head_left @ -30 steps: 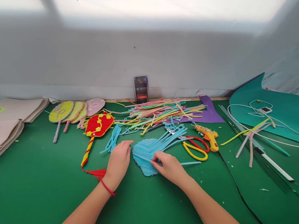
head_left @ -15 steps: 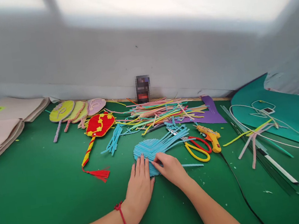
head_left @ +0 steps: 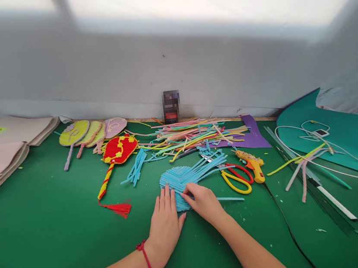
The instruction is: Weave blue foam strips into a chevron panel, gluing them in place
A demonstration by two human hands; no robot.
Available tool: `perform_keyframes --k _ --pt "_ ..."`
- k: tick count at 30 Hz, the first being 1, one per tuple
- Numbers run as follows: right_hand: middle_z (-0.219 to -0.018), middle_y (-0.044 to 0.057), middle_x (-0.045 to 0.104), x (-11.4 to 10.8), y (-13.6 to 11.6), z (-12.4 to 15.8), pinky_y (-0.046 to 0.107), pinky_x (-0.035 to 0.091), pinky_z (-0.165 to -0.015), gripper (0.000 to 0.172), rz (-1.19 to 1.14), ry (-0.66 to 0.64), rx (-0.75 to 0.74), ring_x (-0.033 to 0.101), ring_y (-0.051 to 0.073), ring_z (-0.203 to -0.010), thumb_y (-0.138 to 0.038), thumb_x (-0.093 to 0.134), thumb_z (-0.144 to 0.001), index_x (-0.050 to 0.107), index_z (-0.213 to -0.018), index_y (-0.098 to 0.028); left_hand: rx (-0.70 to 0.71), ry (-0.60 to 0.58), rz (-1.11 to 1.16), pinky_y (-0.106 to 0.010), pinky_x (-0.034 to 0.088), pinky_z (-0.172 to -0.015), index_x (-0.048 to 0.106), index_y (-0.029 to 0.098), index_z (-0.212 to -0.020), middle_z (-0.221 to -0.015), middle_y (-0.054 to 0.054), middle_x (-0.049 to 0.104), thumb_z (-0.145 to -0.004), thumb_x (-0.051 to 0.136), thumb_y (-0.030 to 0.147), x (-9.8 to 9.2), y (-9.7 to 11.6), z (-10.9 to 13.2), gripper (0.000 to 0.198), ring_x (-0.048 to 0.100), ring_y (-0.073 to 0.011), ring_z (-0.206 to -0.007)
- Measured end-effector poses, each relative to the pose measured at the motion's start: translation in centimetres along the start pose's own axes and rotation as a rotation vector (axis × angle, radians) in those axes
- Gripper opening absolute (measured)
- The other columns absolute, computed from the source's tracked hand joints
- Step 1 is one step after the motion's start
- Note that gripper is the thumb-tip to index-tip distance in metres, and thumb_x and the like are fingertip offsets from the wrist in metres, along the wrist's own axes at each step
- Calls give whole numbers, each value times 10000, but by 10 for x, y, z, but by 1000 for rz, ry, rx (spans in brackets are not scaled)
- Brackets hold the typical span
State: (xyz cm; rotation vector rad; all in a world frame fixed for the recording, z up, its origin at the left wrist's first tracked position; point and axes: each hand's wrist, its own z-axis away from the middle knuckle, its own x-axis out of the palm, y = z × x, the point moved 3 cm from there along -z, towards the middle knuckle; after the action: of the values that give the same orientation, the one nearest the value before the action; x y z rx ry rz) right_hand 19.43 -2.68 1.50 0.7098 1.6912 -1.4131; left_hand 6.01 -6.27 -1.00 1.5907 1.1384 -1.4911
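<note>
Your left hand [head_left: 164, 225] has come across and down since the first frame, from beside the blue piece [head_left: 175, 175] onto its lower left part, while your right hand [head_left: 205, 202] has kept its place. That left hand lies flat, fingers near together and thumb held out toward the bottom edge, probably so the piece cannot slide or turn on the green table [head_left: 64, 235]. Your right thumb and forefinger are pressed together at the lower right of the piece, seemingly pinching a blue strip [head_left: 231, 198], whose end sticks out beyond the hand; the contact itself is too covered to be sure. Holding it so near the surface likely gives you control over how the strip lies, with the left hand bracing from the other side. The piece sits right in front of you, its loose strips fanned toward the upper right, clear of both wrists. Just past them, the scissors [head_left: 237, 181] and glue gun [head_left: 251, 164] lie on your right, handles toward you, which suits a quick reach. Spare blue strips [head_left: 135, 167] rest to the upper left, and the pile of coloured strips [head_left: 192, 134] lies farther back, out of your working space.
</note>
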Motion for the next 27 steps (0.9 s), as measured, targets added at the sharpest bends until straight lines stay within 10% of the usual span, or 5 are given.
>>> perform_keyframes --k 27 --pt "-894 1 639 -20 5 4 225 390 -612 137 5 -28 2 606 136 -754 -183 511 -868 628 -911 -240 23 -74 52 -501 381 -1017 406 260 -1396 -1457 -184 367 -840 571 397 -15 -5 -6 596 382 -356 -1315"
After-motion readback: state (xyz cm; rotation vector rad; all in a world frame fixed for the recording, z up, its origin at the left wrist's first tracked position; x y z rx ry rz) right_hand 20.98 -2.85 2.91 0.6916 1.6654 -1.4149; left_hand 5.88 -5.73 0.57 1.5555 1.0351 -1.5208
